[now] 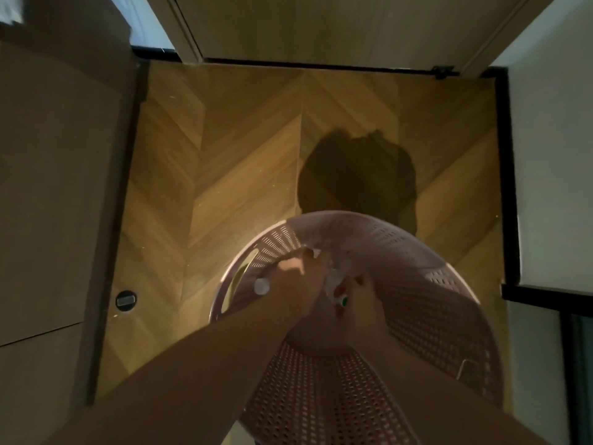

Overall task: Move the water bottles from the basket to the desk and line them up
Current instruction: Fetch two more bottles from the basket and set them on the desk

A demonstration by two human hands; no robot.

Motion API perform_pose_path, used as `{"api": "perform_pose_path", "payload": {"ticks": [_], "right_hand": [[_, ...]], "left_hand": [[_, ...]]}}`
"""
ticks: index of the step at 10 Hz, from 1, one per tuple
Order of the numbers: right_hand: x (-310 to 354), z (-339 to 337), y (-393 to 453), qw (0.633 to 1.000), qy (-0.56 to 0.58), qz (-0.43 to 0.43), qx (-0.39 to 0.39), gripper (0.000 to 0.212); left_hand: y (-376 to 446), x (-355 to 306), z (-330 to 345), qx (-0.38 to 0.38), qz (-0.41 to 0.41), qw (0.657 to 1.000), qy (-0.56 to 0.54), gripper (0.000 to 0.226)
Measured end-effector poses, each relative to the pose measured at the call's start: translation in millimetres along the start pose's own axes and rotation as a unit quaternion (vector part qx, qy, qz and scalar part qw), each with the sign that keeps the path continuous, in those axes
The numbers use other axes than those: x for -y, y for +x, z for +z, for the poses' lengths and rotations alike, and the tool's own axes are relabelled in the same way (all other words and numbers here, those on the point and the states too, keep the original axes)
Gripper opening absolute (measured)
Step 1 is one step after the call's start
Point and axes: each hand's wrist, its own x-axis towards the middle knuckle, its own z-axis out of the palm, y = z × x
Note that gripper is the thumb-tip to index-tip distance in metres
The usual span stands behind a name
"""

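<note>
A round pink perforated basket stands on the wooden floor right below me. Both my arms reach down into it. My left hand is closed around a clear water bottle whose white cap sticks out to the left. My right hand grips another clear bottle with a green cap or label at its near end. More clear plastic shows between the hands, too blurred to tell apart. The desk is not in sight.
A brown cabinet or panel fills the left side, with a round floor fitting beside it. A closed door is ahead. A white wall with black skirting bounds the right.
</note>
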Motion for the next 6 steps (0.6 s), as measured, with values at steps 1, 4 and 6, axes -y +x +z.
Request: {"api": "perform_pose_path", "payload": {"ticks": [1, 4, 6], "right_hand": [[-7, -13, -20, 1.000, 0.015, 0.018, -0.006, 0.022], [24, -105, -154, 0.998, 0.029, -0.017, -0.054, 0.028], [85, -194, -278, 0.999, 0.031, -0.021, -0.036, 0.033]], "left_hand": [[-32, -25, -34, -0.013, 0.037, 0.993, 0.114, 0.046], [-166, -59, -142, -0.037, 0.036, 0.998, -0.018, 0.054], [-322, -87, -239, -0.052, 0.035, 0.994, -0.086, 0.059]]}}
